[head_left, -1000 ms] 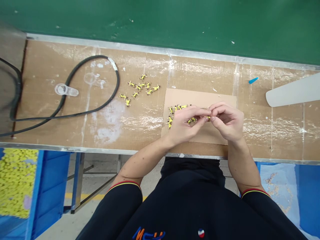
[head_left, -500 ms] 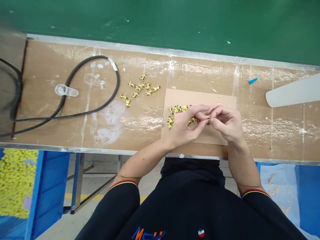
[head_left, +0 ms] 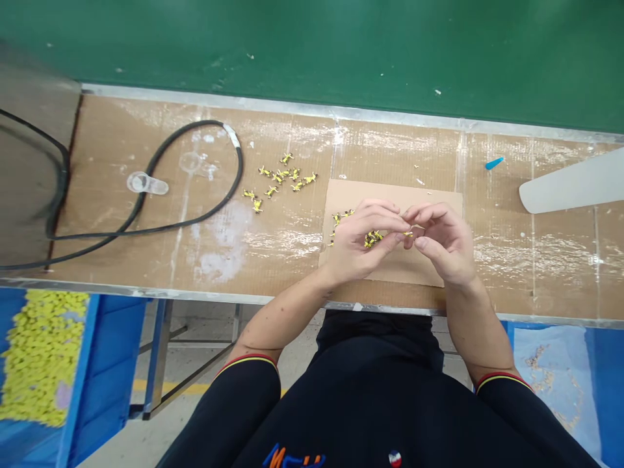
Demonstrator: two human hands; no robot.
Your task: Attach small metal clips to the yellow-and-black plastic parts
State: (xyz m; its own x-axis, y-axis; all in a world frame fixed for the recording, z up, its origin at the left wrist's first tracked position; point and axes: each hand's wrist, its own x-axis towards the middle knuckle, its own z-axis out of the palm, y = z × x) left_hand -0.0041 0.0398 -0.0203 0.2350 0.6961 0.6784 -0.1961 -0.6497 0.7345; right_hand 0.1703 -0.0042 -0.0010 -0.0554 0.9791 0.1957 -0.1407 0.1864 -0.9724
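Note:
A tiny yellow figure (head_left: 408,234) is pinched between the thumb and fingers of my left hand (head_left: 358,237). Close against it on the right is my right hand (head_left: 446,244), its thumb apart from its curled fingers; one fingertip seems to touch the figure. Both hands hover over a plain cardboard sheet (head_left: 400,270). More small yellow figures with dark ends (head_left: 373,238) lie on that sheet, partly hidden by my left hand. Farther left, a loose group of similar yellow figures (head_left: 283,175) rests on the bench.
A black cable (head_left: 195,224) loops across the left of the cardboard-covered bench (head_left: 277,260), beside a clear plastic piece (head_left: 149,184). To the right are a blue tapered piece (head_left: 494,163) and a white rounded object (head_left: 570,182). Blue bins (head_left: 104,364) stand below, one holding many yellow pieces (head_left: 41,357).
My right thumb has come away from the figure and the right fingers have loosened. My left hand still pinches it. The whole view has shifted slightly.

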